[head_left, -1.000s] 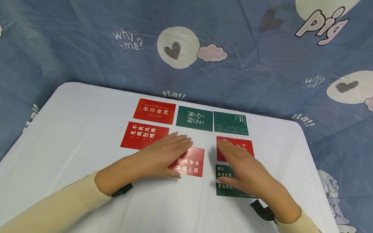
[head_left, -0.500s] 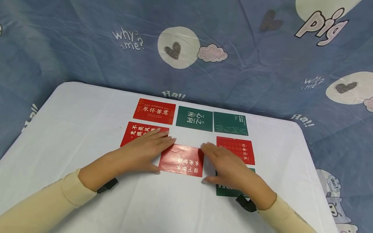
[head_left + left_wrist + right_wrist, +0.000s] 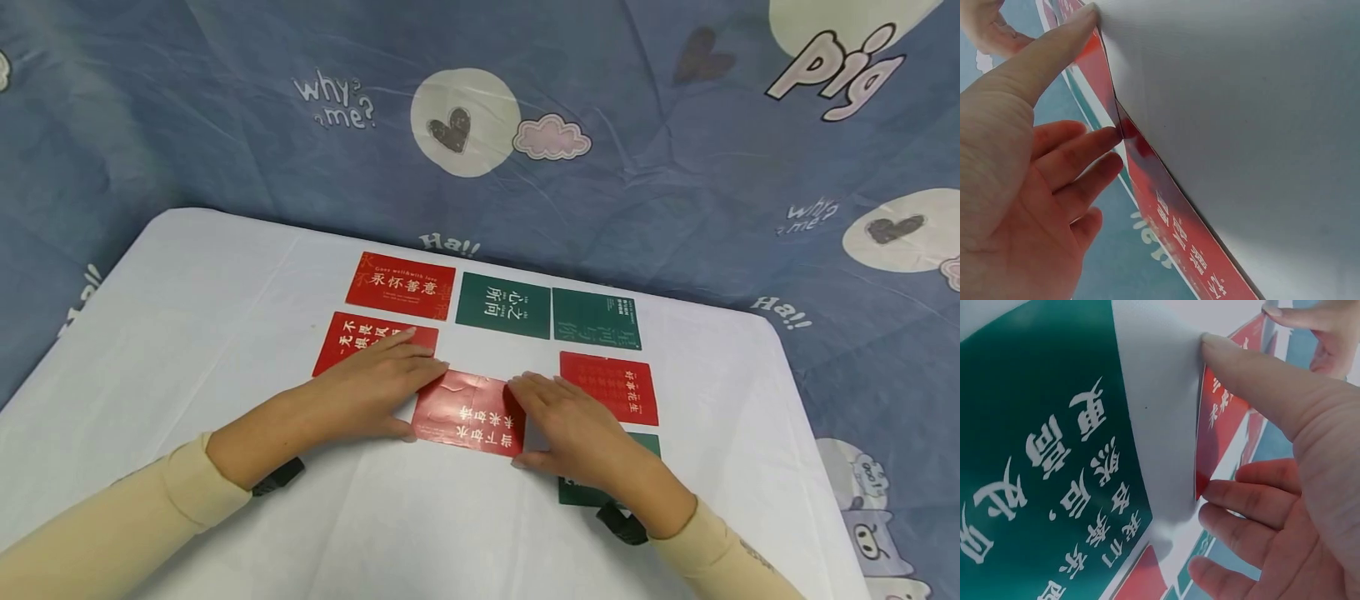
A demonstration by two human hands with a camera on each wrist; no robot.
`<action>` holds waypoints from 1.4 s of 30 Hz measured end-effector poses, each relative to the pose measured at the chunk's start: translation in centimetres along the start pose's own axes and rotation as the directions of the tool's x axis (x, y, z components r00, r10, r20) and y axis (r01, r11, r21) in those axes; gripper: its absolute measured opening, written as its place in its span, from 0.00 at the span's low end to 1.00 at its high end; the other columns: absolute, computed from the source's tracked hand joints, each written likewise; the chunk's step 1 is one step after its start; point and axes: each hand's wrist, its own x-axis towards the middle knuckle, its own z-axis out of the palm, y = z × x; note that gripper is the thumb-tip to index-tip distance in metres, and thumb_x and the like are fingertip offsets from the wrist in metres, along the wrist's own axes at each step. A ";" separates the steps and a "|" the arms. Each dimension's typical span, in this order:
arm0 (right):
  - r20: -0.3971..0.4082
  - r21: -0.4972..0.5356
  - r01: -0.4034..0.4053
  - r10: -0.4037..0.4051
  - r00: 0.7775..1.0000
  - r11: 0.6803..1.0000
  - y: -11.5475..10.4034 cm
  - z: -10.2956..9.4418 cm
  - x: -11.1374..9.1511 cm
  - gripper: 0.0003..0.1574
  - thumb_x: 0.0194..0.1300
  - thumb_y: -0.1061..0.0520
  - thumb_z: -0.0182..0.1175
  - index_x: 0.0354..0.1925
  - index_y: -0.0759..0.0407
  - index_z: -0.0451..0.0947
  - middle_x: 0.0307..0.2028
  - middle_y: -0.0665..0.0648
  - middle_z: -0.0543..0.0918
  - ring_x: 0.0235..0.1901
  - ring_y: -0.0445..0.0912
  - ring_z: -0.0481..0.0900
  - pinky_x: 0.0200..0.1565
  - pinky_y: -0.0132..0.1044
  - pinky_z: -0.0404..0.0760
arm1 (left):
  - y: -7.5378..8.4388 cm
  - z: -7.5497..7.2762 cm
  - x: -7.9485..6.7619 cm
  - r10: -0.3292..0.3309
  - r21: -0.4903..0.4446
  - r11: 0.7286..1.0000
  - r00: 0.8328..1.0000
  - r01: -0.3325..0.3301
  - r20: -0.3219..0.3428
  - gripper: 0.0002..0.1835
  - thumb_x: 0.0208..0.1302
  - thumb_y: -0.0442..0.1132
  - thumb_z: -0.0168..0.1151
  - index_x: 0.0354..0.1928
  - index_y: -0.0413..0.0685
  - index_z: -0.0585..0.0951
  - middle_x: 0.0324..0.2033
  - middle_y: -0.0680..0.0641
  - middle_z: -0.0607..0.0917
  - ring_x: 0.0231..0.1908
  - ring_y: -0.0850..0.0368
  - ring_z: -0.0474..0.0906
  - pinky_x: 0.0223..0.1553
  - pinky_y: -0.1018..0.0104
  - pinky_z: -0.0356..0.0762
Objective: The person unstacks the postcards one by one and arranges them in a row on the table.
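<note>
A red card (image 3: 465, 412) with white characters lies flat on the white table between both hands in the head view. My left hand (image 3: 371, 392) is at its left edge, thumb and fingertips touching near the two corners, with the fingers nearly straight. That hand also covers part of another red card (image 3: 341, 342) behind it. At the right edge, my right hand (image 3: 573, 429) touches the card with thumb (image 3: 1235, 356) and fingertips spread apart. Under the right hand lies a partly hidden green card (image 3: 1054, 425) with white characters.
Across the back lie a red card (image 3: 401, 286), a green card (image 3: 502, 305) and another green card (image 3: 596, 318). One more red card (image 3: 611, 387) is right of the right hand. Beyond the white table (image 3: 225, 333) hangs a blue printed cloth (image 3: 300, 167).
My left hand has slid left off the middle red card to its left edge. The right hand has moved left from the right-hand cards to the middle card's right edge.
</note>
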 end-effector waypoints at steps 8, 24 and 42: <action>-0.016 -0.004 -0.005 0.005 1.000 1.000 -0.2 0.2 0.1 0.63 0.45 0.39 0.85 0.74 0.58 0.70 0.67 0.57 0.78 0.68 0.54 0.74 0.67 0.53 0.75 | -0.1 0.1 0.2 0.024 0.005 1.000 1.000 -0.024 -0.010 0.49 0.43 0.53 0.88 0.68 0.41 0.78 0.59 0.43 0.84 0.64 0.44 0.77 0.78 0.42 0.52; -0.054 -0.052 0.028 -0.031 0.998 0.998 -0.6 0.3 0.0 0.65 0.45 0.40 0.86 0.74 0.60 0.69 0.67 0.60 0.76 0.66 0.54 0.74 0.63 0.48 0.80 | -0.1 0.4 0.1 0.099 0.120 0.988 0.994 -0.092 -0.050 0.49 0.45 0.56 0.86 0.67 0.40 0.79 0.58 0.43 0.85 0.62 0.45 0.78 0.77 0.41 0.52; -0.152 -0.163 0.058 -0.084 0.985 0.985 0.4 0.3 -0.1 0.67 0.43 0.43 0.87 0.74 0.63 0.68 0.68 0.63 0.74 0.68 0.57 0.72 0.66 0.52 0.77 | 0.3 0.5 0.7 0.120 0.175 0.979 0.991 -0.107 -0.066 0.51 0.51 0.59 0.83 0.72 0.38 0.75 0.66 0.39 0.79 0.69 0.42 0.72 0.77 0.44 0.56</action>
